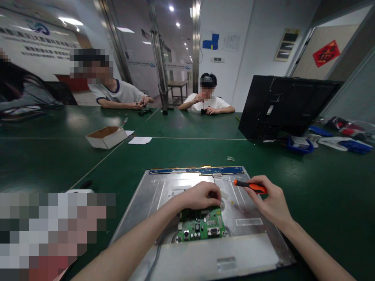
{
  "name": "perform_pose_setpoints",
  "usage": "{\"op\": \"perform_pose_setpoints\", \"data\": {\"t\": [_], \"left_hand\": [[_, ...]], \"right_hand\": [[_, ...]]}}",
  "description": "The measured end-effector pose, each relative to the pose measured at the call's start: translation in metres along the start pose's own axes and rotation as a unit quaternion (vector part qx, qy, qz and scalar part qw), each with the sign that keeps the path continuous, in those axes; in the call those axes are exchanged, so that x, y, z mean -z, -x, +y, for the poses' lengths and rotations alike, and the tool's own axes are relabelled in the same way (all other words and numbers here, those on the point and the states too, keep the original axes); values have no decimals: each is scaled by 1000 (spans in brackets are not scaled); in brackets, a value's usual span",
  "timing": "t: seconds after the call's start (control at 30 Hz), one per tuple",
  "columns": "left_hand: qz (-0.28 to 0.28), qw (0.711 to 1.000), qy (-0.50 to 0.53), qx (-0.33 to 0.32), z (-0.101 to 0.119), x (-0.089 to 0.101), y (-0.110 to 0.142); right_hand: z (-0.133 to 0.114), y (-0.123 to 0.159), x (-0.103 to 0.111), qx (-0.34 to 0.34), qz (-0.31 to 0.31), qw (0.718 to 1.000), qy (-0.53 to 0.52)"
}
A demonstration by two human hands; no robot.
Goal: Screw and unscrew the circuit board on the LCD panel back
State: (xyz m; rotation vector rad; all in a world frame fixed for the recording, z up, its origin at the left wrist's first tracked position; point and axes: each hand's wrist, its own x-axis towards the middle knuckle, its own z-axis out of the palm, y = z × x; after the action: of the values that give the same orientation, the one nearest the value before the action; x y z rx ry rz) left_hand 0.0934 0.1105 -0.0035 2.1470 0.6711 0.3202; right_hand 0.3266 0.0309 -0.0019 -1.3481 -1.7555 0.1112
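Note:
A metal-backed display panel [140,218] lies flat on the green table in front of me. My right hand [272,199] grips an orange and black screwdriver [250,186]. Its thin shaft points left, with the tip by a small white connector at the long blue circuit strip [193,171] on the panel's far edge. Over the upper edge of a green circuit board [202,226], my left hand [203,195] is closed, fingers curled with thumb toward them. What those fingers pinch, if anything, is hidden. A grey cable [155,259] runs from the board's left side toward me.
A black monitor [287,105] stands at the right, beside a blue tray [299,144] and gloves [345,144]. An open cardboard box [107,138] and white paper [140,140] lie at left. People sit across the table [187,150]. A blurred-out area covers the lower left.

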Motion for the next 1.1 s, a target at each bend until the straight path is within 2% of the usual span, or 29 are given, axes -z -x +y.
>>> {"op": "perform_pose_setpoints", "data": {"t": [0.17,0.33,0.4,0.47,0.57,0.63,0.77,0.97,1.1], "left_hand": [[-1,1000,16,-4,-2,-2,-1],[8,999,34,2,-4,-4,-2],[11,999,38,5,-5,-5,-3],[11,999,40,6,-5,-5,-3],[10,999,38,4,-5,-5,-3],[7,999,35,1,-5,-4,-3],[-11,999,31,-12,-4,0,0],[-17,1000,16,-17,-5,4,1],[-17,1000,10,-17,-5,3,0]], "right_hand": [[-4,-9,5,-75,-10,994,-81],[-23,-37,11,-112,-31,975,-187],[-35,-54,16,-94,-25,978,-187],[-48,-72,23,-46,-27,988,-145],[-68,-95,36,62,-63,996,-22],[-79,-105,43,100,-90,990,35],[-91,-110,49,135,-151,977,63],[-91,-107,47,170,-251,946,114],[-90,-107,43,175,-275,936,132]]}}
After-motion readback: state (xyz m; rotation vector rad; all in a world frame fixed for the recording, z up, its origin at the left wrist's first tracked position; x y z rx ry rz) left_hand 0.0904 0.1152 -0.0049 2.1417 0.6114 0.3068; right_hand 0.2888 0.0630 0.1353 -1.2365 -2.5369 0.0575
